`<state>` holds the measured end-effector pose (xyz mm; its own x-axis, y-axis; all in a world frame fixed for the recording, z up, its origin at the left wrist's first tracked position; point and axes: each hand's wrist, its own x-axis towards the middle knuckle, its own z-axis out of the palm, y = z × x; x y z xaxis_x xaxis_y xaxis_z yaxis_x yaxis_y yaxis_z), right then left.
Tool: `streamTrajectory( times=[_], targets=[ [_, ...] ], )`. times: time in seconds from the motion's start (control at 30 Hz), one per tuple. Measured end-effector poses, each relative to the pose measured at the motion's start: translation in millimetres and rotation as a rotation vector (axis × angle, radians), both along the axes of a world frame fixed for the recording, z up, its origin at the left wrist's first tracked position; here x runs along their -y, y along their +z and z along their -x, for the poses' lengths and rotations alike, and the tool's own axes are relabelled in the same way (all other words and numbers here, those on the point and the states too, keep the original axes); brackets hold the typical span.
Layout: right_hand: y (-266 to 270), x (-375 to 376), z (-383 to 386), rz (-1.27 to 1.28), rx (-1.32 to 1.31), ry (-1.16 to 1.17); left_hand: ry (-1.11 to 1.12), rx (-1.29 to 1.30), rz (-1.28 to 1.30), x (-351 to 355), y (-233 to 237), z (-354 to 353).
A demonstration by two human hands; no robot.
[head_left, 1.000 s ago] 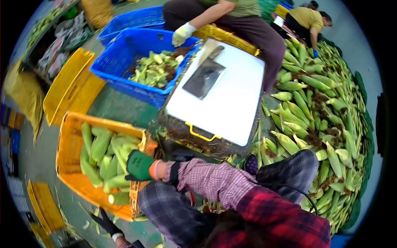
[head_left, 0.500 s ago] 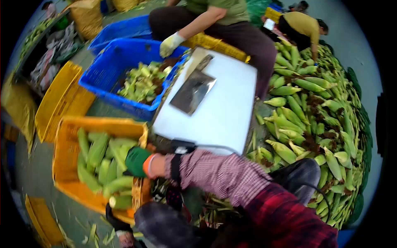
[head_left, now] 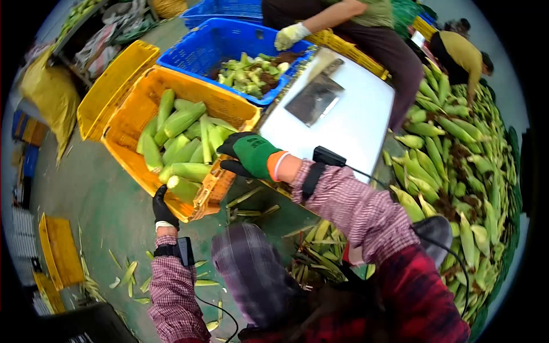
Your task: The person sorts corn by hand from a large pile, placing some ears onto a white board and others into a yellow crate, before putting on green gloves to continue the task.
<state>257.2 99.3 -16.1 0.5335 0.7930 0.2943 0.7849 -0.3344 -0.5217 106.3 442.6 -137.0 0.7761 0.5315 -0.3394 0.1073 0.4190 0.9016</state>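
An orange plastic crate [head_left: 128, 123] stands in front of me to the left, part filled with green corn cobs in their husks [head_left: 182, 121]. My left hand [head_left: 163, 210], in a black glove, grips the crate's near lower corner, its fingers partly hidden by the wall. My right hand [head_left: 250, 153], in a green and black glove, is closed over the crate's right end, beside the corn. A white cutting board [head_left: 349, 123] lies just beyond my right hand, with a broad-bladed cleaver [head_left: 315, 98] on it.
A blue crate [head_left: 189, 54] of trimmings adjoins the orange one. A person's gloved hand [head_left: 290, 36] rests on its rim. A big heap of corn [head_left: 452, 154] lies right, with another person bending over it [head_left: 460, 54]. Husk scraps [head_left: 130, 274] litter the floor.
The orange crate has shifted away from me, closer to the blue crate. My left hand has come up fully into view at its corner. The head view has swung, too.
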Motion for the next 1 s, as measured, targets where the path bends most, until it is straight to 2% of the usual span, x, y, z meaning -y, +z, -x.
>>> streamTrajectory(
  times=[0.07,0.1,0.13,0.17,0.2,0.23,0.27,0.3,0.33,0.4,0.43,0.47,0.5,0.53,0.57,0.6,0.63,0.7,0.73,0.8,0.83,0.87,0.93,1.0],
  targets=[
    [41,48,24,-0.009,-0.143,-0.008,-0.036,-0.020,0.135,2,1,2],
    [59,78,33,0.052,-0.172,-0.042,-0.042,0.009,0.097,-1,-6,2],
    [81,114,47,-0.013,-0.148,-0.066,-0.042,0.038,0.057,-5,-13,5],
    [100,155,60,0.010,-0.350,-0.197,-0.040,0.048,0.081,-4,-15,8],
    [116,198,68,0.009,-0.097,-0.199,-0.045,0.062,0.106,-1,-15,8],
    [160,235,101,0.101,-0.365,-0.454,-0.057,0.074,0.133,2,-16,8],
    [187,280,125,0.185,-0.361,-0.622,-0.113,0.113,0.110,2,-18,13],
    [186,341,157,-0.042,-0.214,-0.648,-0.067,0.102,0.059,-2,-24,18],
    [196,376,202,-0.037,-0.166,-0.833,-0.033,0.094,0.008,0,-31,21],
    [216,447,291,-0.052,-0.114,-1.201,-0.051,0.070,-0.127,29,-3,35],
    [214,476,351,-0.087,-0.057,-1.377,-0.107,0.095,-0.177,25,-14,37],
    [191,493,413,-0.168,-0.045,-1.520,-0.032,0.043,-0.189,45,2,42],
    [164,504,474,-0.316,-0.051,-1.631,-0.049,0.006,-0.209,48,2,35],
    [129,509,530,-0.501,-0.086,-1.689,-0.004,-0.008,-0.113,52,5,22],
    [91,513,575,-0.668,-0.142,-1.697,0.013,-0.057,-0.015,70,27,16],
    [51,515,608,-0.730,-0.198,-1.690,0.052,-0.101,-0.084,41,-8,-4],
    [19,521,631,-0.291,-0.203,-1.665,0.135,-0.225,-0.131,34,-9,-11],
    [-30,523,646,-0.664,-0.539,-1.721,0.169,-0.152,-0.171,59,9,-9],
    [-47,519,643,-1.491,-0.848,-1.630,0.145,-0.152,-0.185,61,14,-5],
    [-75,526,635,-1.710,-0.812,-1.372,-0.118,-0.116,-0.221,65,34,5],
    [-73,526,625,-1.628,-0.736,-1.353,-0.141,-0.105,-0.259,40,16,-12],
    [-68,533,610,-1.543,-0.660,-1.328,-0.056,-0.131,-0.442,45,33,-22],
    [-69,568,581,-1.683,-0.547,-1.358,0.138,-0.174,-0.772,55,58,-45],
    [-71,624,557,-1.095,-0.132,-1.623,-0.053,0.078,-1.280,79,96,-69]
  ],
)
